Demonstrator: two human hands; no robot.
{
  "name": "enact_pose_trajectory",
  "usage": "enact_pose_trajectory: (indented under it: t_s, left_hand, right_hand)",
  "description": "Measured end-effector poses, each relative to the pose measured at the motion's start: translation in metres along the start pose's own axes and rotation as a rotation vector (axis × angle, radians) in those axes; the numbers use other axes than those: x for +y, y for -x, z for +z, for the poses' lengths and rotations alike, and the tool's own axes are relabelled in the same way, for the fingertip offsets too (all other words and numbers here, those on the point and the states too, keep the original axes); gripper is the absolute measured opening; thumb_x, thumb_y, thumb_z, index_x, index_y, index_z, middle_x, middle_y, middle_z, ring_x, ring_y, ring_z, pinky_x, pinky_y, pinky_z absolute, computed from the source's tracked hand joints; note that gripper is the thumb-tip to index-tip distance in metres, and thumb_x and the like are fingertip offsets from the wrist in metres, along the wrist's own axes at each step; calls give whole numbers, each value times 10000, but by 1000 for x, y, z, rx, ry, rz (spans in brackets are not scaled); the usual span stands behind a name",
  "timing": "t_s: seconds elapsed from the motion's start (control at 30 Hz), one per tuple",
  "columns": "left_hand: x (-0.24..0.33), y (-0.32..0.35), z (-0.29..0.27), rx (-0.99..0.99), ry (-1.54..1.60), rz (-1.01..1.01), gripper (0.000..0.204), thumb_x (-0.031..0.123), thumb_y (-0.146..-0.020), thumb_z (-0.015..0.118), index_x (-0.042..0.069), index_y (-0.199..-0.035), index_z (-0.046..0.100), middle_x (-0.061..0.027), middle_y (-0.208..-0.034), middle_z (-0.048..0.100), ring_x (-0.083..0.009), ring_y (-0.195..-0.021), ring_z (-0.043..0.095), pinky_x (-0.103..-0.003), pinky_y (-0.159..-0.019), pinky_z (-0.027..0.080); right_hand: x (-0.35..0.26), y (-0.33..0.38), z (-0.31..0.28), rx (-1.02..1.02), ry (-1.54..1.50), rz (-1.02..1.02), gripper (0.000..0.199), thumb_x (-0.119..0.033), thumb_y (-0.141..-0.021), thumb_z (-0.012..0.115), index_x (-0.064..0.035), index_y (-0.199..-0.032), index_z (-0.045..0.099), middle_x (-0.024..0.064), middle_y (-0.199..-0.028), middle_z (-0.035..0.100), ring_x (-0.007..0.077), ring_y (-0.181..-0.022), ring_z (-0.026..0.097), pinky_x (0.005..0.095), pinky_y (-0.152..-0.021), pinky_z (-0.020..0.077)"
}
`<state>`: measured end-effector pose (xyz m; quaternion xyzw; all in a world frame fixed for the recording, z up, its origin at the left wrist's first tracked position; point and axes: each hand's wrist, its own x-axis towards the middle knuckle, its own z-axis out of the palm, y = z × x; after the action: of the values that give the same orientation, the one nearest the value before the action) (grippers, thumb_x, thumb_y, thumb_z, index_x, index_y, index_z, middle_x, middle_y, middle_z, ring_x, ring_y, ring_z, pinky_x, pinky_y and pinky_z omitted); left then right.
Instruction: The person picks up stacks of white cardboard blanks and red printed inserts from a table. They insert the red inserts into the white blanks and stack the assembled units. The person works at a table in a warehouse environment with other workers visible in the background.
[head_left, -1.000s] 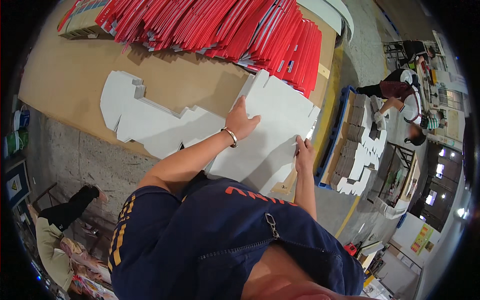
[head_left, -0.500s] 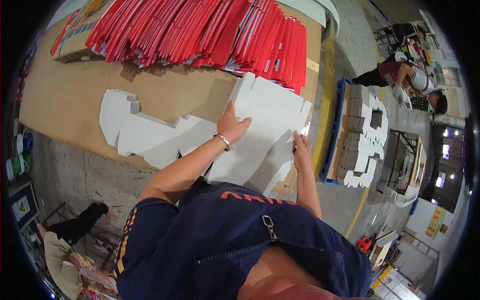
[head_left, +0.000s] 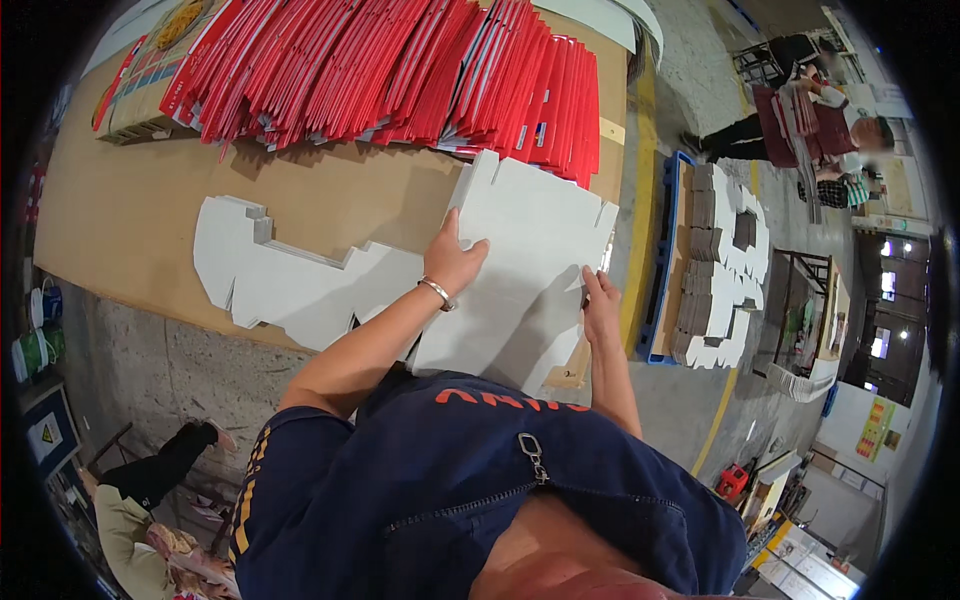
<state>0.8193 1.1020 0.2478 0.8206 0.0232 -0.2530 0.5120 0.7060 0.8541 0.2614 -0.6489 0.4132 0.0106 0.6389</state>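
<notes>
White die-cut cardboard (head_left: 520, 260), seemingly a stack of flat sheets, lies in front of me at the near right of the table. My left hand (head_left: 452, 262) grips its left edge, thumb on top and fingers over the side. At the right edge, my right hand (head_left: 602, 305) is closed with its fingertips pressed to the border. More flat white cardboard (head_left: 290, 275) with notched edges extends to the left, partly behind my left forearm. Beyond both hands stands a long leaning row of red printed flat cartons (head_left: 350, 75).
The brown-topped table (head_left: 110, 225) bears everything. A patterned box (head_left: 160, 85) sits at its far left. To the right, a blue pallet (head_left: 662, 270) carries stacked white cardboard (head_left: 725, 265) on the floor. One person (head_left: 800, 130) stands at the far right, another (head_left: 140, 510) at lower left.
Both hands keep nearly the same hold on the white cardboard. The whole view has shifted slightly. At the far right, a person has turned and dark red flat pieces now show in front of them.
</notes>
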Motion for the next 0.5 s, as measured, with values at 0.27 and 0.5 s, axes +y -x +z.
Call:
enact_pose_trajectory:
  t_s: [0.27, 0.5]
  left_hand:
    - [2, 2, -3, -2, -2, 27, 799, 309, -749, 608, -75, -1370, 285, -263, -1383, 372, -331, -1264, 408, -368, -1035, 340]
    - [-3, -9, -7, 14, -94, 108, 930, 446, -731, 655, -118, -1358, 263, -305, -1363, 355, -367, -1263, 386, -376, -1031, 344]
  right_hand:
    - [-2, -3, -2, -39, -42, -17, 329, -256, -850, 665, -9, -1048, 575, 27, -890, 600, 102, -787, 556, 240, -681, 452]
    - [-14, 8, -7, -109, -38, -56, 308, -263, -847, 676, -16, -1014, 602, -7, -810, 587, 61, -704, 506, 216, -600, 398]
